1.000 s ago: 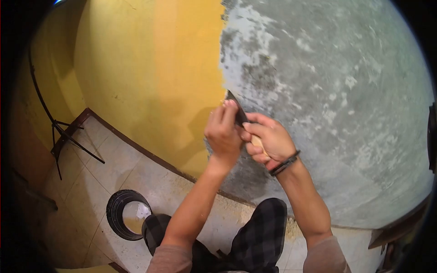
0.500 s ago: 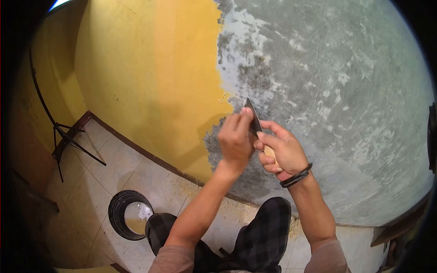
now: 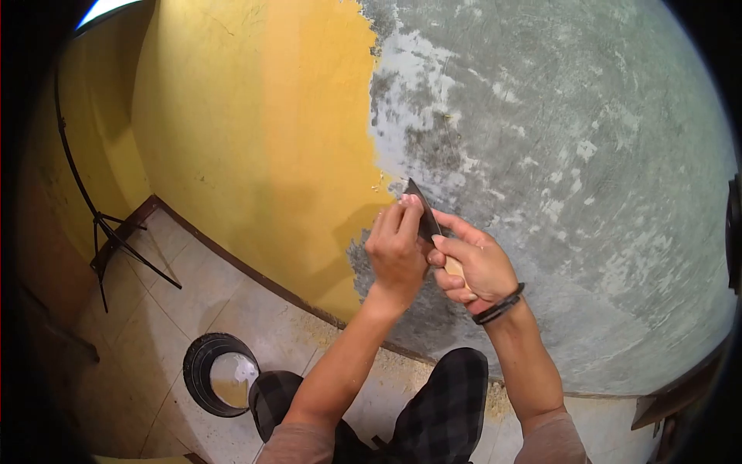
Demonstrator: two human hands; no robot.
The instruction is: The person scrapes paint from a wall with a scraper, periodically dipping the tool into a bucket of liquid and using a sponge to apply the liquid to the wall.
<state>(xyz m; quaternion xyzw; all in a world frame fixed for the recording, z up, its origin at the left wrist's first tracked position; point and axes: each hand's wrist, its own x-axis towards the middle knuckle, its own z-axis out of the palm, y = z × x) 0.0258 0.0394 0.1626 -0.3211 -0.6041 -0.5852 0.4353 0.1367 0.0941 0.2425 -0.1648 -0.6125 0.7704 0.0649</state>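
Note:
A scraper with a dark metal blade (image 3: 429,222) and a pale wooden handle (image 3: 454,270) is held against the wall. My right hand (image 3: 485,269), with a dark band at the wrist, is closed round the handle, its index finger stretched along behind the blade. At the blade's left edge, the curled fingers of my left hand (image 3: 398,246) grip the metal near its tip. The blade's tip is beside the ragged edge of the yellow paint (image 3: 309,147), where bare grey wall (image 3: 541,201) begins. Part of the blade is hidden behind my left fingers.
A black bucket (image 3: 202,394) with pale, cloudy contents stands on the tiled floor (image 3: 182,309) by my left knee. Crumbs of scraped material (image 3: 398,367) lie along the wall's foot. At the left is a black tripod stand (image 3: 97,216). My knees are close to the wall.
Both hands and the scraper have shifted slightly left along the wall, towards the yellow paint. The whole view has moved a little, so the bucket and floor appear lower.

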